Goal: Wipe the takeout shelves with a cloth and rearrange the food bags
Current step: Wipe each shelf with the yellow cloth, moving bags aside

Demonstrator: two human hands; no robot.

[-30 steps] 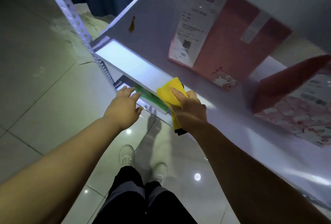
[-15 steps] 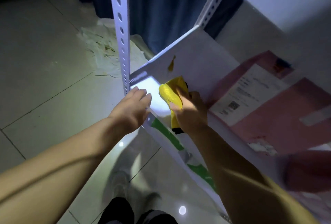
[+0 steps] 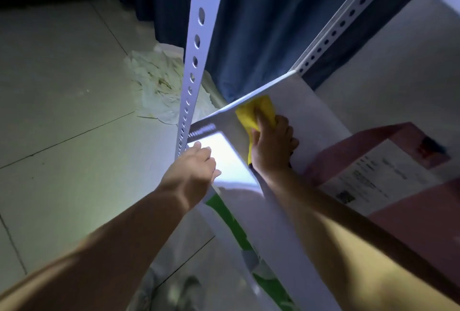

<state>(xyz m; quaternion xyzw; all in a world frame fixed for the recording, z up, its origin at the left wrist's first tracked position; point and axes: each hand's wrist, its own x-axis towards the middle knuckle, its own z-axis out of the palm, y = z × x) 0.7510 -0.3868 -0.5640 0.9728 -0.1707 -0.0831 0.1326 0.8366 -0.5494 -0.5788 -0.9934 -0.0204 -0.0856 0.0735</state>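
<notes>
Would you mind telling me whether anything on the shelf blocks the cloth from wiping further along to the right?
Yes. The pink food bag stands on the shelf just right of the right hand pressing the yellow cloth, so it blocks that path.

Two hands: the left hand [image 3: 191,168] and, just to its right, the right hand [image 3: 272,146]. One yellow cloth [image 3: 256,114], under the right hand's fingers. One white shelf board [image 3: 298,101] beneath both hands. Two perforated uprights: one [image 3: 196,44] above the left hand, one [image 3: 348,17] beyond the right hand. One pink food bag [image 3: 388,171] right of the right hand, bearing one printed receipt [image 3: 373,173]. One crumpled pale sheet [image 3: 159,86] on the floor, left of the left hand.
</notes>
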